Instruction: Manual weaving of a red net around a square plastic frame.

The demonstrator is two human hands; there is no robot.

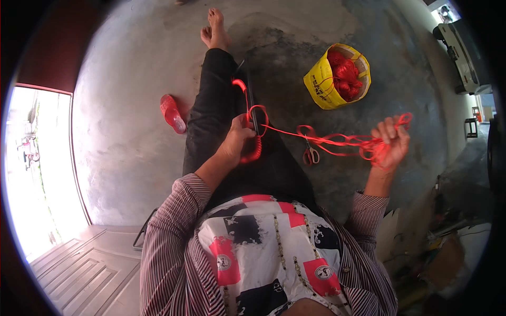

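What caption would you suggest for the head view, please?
Left hand grips a dark bar; right hand holds bunched red cord.

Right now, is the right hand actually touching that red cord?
Touching. The head view shows the right hand with its fingers curled over the bunched red cord, with loops poking out on both sides.

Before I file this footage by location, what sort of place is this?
Probably a home's front room or porch: smooth grey concrete floor, a bright rectangular doorway and a loose red backless slipper.

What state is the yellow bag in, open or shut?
Open: the yellow bag gapes at its mouth, showing red cord heaped inside.
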